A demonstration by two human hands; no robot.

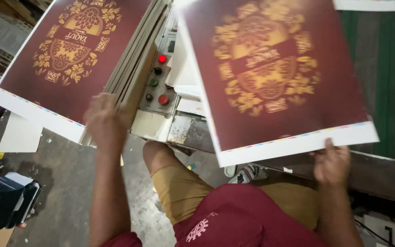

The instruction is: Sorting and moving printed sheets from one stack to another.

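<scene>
The sheet (275, 77), maroon with a gold ornament and a white margin, fills the upper right. It is held above the machine, its long axis running from the near white edge at lower right up and away toward the top of the view, leaning a little to the left. The ornament's top points back toward the person, so the print reads upside down from here. A strip of small colour marks runs along its near margin.

The stack (65, 59) of like sheets lies at upper left on a surface, its long axis slanting from lower left to upper right, well apart from the held sheet.

Between them sits the panel (157, 84), grey, with a lit red lamp, dark buttons and a red knob.

The right hand (331, 163) grips the sheet's near edge, thumb on top, fingers under.

The left hand (104, 120) rests spread against the stack's near right corner, fingers loose, clasping nothing.

Below lies the grey floor (65, 183).
</scene>
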